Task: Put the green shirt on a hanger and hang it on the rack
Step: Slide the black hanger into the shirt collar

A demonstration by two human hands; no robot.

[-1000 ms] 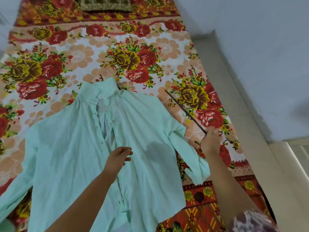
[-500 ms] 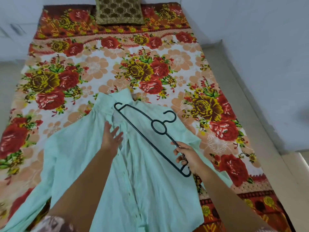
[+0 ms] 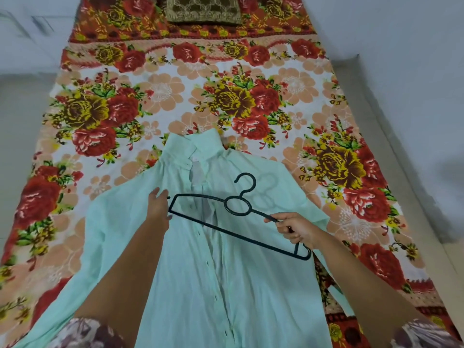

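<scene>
Bed covered by floral sheet (image 3: 175, 101) fills most of view: white middle, big red and yellow roses, peach blossoms, green leaves, red-orange patterned border at far end. Olive-brown cushion (image 3: 203, 10) with gold lattice lies on that border. Pale bluish-white wall (image 3: 414, 59) runs along right side, with beige ledge (image 3: 374, 126) between it and bed. Pale grey surfaces at left are blurred, so floor or wall unclear. Light soft, even.

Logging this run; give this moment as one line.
hanger: above shirt, not inserted | right hand: grips hanger | left hand: beside hanger's other end | shirt: flat on bed
</scene>
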